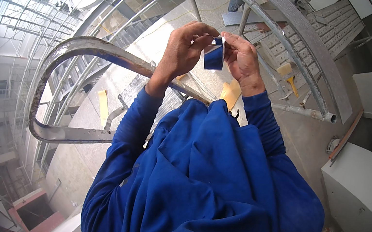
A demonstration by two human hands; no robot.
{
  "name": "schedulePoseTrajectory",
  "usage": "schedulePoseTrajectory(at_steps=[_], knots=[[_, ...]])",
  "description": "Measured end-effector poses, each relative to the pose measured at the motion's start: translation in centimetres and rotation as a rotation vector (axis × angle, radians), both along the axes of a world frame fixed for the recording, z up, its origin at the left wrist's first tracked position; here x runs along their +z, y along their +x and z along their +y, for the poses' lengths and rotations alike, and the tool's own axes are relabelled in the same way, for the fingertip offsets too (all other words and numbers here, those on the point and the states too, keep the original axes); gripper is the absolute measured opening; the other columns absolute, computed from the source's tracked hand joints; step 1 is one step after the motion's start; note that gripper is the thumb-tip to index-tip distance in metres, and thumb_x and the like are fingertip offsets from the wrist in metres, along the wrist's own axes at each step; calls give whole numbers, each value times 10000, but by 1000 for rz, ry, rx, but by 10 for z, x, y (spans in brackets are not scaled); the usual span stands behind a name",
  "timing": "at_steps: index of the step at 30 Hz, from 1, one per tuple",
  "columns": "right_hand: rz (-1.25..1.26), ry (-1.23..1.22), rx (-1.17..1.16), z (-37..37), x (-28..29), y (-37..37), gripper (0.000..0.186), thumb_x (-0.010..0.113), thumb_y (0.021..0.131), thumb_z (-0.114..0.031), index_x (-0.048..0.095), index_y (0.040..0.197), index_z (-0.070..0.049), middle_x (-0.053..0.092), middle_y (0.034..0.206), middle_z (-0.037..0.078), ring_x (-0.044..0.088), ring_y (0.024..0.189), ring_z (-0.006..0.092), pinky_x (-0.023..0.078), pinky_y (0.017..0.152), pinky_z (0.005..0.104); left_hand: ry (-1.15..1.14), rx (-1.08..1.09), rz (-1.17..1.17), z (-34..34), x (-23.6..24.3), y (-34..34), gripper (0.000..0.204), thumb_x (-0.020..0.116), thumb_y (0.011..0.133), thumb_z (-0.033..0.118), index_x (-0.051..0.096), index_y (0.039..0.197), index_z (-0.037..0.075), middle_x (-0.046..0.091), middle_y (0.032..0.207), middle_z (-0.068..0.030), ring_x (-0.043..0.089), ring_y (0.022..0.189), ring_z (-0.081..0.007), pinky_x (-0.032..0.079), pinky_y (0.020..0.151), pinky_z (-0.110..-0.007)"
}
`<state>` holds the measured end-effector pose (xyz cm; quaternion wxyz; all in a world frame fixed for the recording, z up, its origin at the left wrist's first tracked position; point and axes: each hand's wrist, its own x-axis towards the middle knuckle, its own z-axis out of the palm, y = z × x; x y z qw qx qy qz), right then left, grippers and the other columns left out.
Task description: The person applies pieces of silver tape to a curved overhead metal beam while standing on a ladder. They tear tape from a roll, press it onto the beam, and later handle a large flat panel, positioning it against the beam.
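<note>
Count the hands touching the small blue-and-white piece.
2: the left hand at the upper left of the blue-and-white piece, the right hand at its upper right.

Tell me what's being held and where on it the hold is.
A small blue and white piece, held near its top: left grip at the upper left, right grip at the upper right. Its exact kind is unclear.

A bent grey metal tube (103, 49) is obstructing space below the left hand (183, 49); a curved grey metal pipe (282, 33) is apparently leaving room beside the right hand (241, 62).
</note>
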<state>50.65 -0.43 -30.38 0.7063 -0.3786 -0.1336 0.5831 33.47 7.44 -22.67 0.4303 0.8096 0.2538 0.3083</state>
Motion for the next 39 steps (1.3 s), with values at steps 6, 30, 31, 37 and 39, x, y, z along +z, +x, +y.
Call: schedulePoseTrajectory(at_steps=[6,30,31,37,39], knots=[[-5,28,45,-3,4,-3,267,697,1016,-253,710,1116,-6,737,924,62,716,805,136,573,733,263,-114,-14,63,10,-6,3,241,635,979,118,735,1141,-29,766,1009,-172,730,895,-206,573,825,-324],[-94,92,134,-3,-11,1,491,735,842,103,579,1307,76,717,1060,122,733,909,167,609,803,236,-301,197,65,15,-36,23,217,735,923,142,743,985,-65,730,831,-96,658,727,-127,527,646,-277],[-90,99,134,-3,-10,1,490,732,842,107,579,1307,76,718,1061,122,733,914,167,609,805,236,-347,199,29,14,-38,24,210,736,928,136,739,986,-66,723,825,-90,650,718,-124,519,635,-274],[-89,106,140,1,-11,2,491,717,844,122,577,1312,77,720,1070,125,730,927,168,608,813,240,-553,205,-123,17,-46,26,144,736,933,85,735,951,-58,700,785,-60,608,665,-103,473,576,-258],[-74,107,138,4,-12,2,494,717,843,123,576,1314,78,721,1071,126,728,925,167,607,816,240,-603,207,-135,19,-47,25,136,731,933,76,733,950,-59,698,787,-59,608,665,-106,475,580,-258]])
